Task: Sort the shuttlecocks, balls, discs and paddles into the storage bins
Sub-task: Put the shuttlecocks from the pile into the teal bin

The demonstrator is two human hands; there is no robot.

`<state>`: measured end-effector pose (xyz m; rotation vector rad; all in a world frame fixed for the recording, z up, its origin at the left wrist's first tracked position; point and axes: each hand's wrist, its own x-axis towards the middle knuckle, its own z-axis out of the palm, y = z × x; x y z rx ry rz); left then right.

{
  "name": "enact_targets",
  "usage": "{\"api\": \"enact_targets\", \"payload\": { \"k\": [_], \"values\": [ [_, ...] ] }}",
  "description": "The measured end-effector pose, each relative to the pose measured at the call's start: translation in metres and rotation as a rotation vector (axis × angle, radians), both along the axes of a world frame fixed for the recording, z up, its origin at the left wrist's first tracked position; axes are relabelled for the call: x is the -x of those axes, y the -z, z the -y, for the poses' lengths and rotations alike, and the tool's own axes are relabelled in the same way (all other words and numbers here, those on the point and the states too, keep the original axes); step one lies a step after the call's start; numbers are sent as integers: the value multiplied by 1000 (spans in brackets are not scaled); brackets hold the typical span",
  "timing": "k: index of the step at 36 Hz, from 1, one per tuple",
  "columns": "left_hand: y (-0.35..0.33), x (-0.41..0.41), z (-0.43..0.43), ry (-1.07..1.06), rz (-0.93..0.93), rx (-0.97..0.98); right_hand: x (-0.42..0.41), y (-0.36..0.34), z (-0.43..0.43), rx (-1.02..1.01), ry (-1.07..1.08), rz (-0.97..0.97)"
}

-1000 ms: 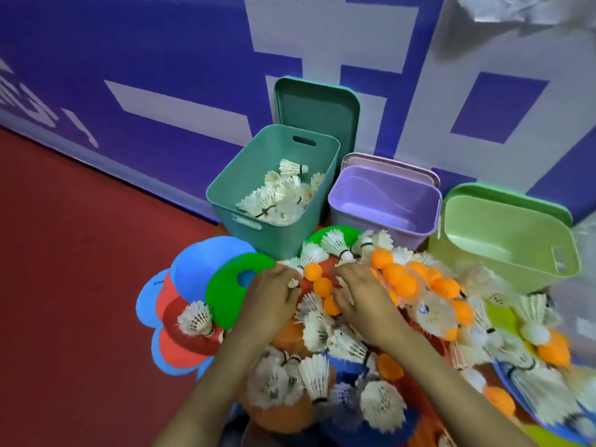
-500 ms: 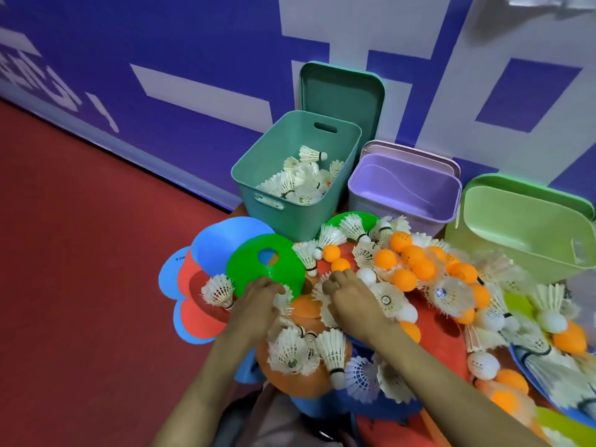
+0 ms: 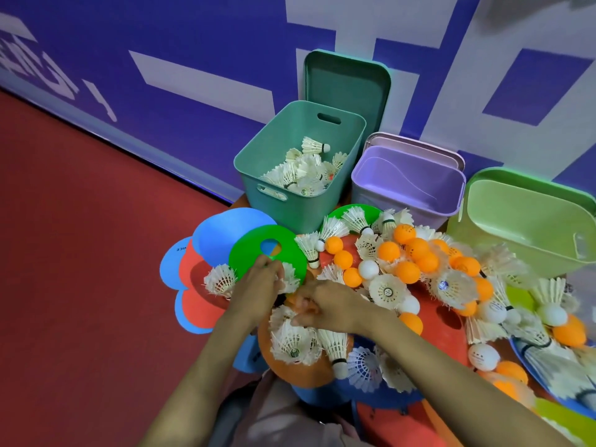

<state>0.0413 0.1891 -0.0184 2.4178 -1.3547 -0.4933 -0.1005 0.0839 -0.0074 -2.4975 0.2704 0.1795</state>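
A heap of white shuttlecocks, orange balls [image 3: 408, 271] and flat coloured discs covers the floor in front of me. My left hand [image 3: 258, 290] rests at the near edge of a green disc [image 3: 254, 258], fingers closed around a white shuttlecock [image 3: 288, 279]. My right hand [image 3: 325, 306] lies just beside it over an orange disc [image 3: 300, 369], fingers curled on shuttlecock feathers; what exactly it grips is hidden. The teal bin [image 3: 283, 201] behind holds several shuttlecocks. The purple bin [image 3: 371, 191] and the light green bin [image 3: 477, 233] show nothing inside.
A teal lid [image 3: 346, 88] leans on the blue and white wall behind the bins. Blue and red discs [image 3: 193, 304] overlap at the left of the heap. Red floor [image 3: 80, 253] stretches to the left. More balls and shuttlecocks spread to the right edge.
Both hands have drawn back toward me, from the middle of the heap to the green and orange discs, and now sit closer together. The view has shifted so the bins appear further right.
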Motion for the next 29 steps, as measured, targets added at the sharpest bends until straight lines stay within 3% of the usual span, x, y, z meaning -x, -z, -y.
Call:
{"api": "enact_targets", "payload": {
  "k": [5,8,12,24,29],
  "values": [
    [1,5,-1,-54,-3,41,-3,8,-18,148,10,-180],
    [2,7,-3,-89,-12,73,-4,10,-22,227,37,-191],
    [0,10,-4,-133,-74,155,-2,10,-16,117,104,-192],
    [3,12,2,-206,-199,400,24,-17,49,-189,347,67],
    [-6,20,16,-222,-159,571,21,-26,68,-98,467,237]
  ]
}}
